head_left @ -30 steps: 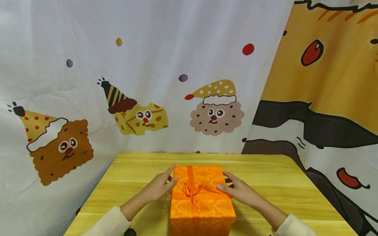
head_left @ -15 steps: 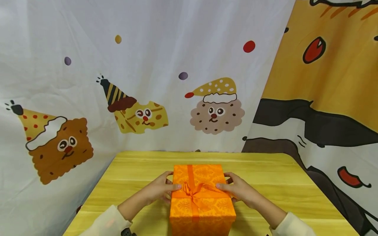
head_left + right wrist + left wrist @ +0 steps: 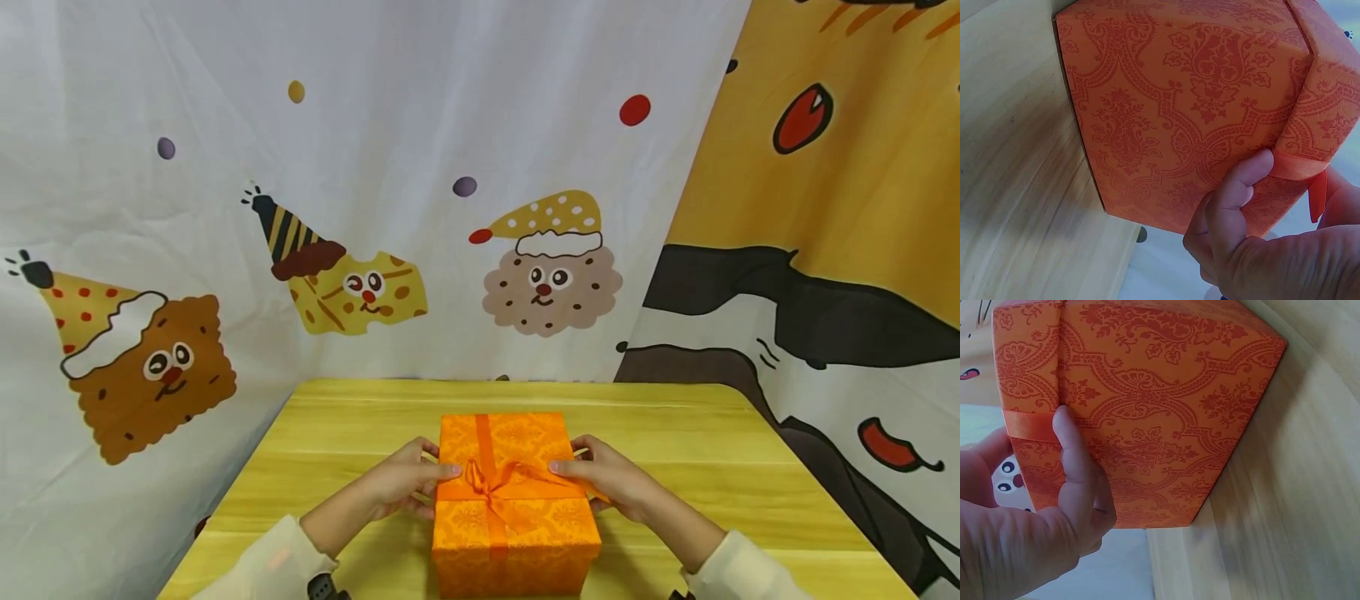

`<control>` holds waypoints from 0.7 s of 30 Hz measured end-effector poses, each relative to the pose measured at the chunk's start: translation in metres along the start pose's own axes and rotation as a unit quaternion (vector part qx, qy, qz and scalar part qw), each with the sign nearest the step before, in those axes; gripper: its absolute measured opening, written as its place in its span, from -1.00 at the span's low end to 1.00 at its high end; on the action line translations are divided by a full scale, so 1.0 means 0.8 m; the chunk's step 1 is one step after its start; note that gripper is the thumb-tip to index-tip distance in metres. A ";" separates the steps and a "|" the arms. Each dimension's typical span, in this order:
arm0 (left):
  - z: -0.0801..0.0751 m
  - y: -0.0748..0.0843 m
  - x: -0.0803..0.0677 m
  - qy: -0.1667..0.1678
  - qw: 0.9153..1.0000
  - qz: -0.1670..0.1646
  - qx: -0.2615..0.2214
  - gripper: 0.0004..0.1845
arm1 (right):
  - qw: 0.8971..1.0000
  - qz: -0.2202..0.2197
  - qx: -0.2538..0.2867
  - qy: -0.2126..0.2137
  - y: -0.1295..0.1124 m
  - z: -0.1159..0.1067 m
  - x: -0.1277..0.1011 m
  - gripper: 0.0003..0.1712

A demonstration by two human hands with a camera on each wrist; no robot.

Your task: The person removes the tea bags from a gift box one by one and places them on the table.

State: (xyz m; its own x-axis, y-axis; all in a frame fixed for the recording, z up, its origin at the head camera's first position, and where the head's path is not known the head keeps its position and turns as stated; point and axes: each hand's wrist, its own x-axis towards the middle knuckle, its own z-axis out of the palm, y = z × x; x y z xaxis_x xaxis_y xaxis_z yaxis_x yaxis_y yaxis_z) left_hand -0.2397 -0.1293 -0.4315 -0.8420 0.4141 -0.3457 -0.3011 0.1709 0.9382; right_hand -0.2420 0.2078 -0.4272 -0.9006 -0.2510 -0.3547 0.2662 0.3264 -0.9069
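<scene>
Orange damask-patterned gift box with ribbon (image 3: 514, 500) sits near the yellow wooden counter's (image 3: 712, 450) front edge; left hand (image 3: 401, 483) and right hand (image 3: 611, 483) grip its sides, fingers curled.

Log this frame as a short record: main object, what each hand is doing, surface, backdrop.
object: orange gift box with ribbon bow, upright
left hand: grips the box's left side, thumb on the lid edge
right hand: grips the box's right side, thumb on the lid edge
surface: yellow wooden table
backdrop: cartoon cookie curtain

No readable text, label, brand or number shows on anything.
</scene>
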 end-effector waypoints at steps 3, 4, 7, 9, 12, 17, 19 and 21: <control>0.000 0.000 0.000 -0.001 1.000 0.001 -0.002 -0.26 | 1.000 0.003 -0.003 0.002 0.000 -0.001 0.000 -0.13; 0.000 0.000 0.000 -0.002 1.000 0.002 -0.003 -0.26 | 1.000 0.004 -0.005 0.002 0.000 -0.001 0.000 -0.13; 0.000 0.001 -0.001 -0.002 1.000 0.002 -0.004 -0.27 | 1.000 0.004 -0.005 -0.002 0.000 -0.003 0.001 -0.13; 0.000 0.002 0.000 -0.001 1.000 0.002 -0.004 -0.27 | 1.000 0.004 -0.004 -0.003 -0.001 -0.003 0.001 -0.13; -0.001 0.005 0.000 0.000 1.000 0.002 0.000 -0.28 | 1.000 0.006 -0.004 0.003 -0.002 -0.004 0.001 -0.13; -0.002 0.011 -0.002 0.005 1.000 0.004 0.009 -0.27 | 1.000 0.006 -0.007 0.016 -0.006 -0.005 0.000 -0.14; -0.002 0.013 -0.003 0.006 1.000 0.007 0.011 -0.28 | 1.000 0.003 -0.007 0.017 -0.008 -0.006 0.000 -0.14; -0.002 0.015 -0.003 0.005 1.000 0.008 0.008 -0.28 | 1.000 0.000 -0.006 0.015 -0.010 -0.007 -0.001 -0.15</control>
State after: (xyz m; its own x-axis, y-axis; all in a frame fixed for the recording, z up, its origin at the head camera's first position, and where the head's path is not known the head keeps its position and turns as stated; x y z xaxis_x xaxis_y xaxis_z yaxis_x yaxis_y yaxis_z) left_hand -0.2419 -0.1297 -0.4194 -0.8508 0.4086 -0.3303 -0.2799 0.1795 0.9431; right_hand -0.2449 0.2106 -0.4186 -0.9108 -0.2239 -0.3469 0.2614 0.3377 -0.9042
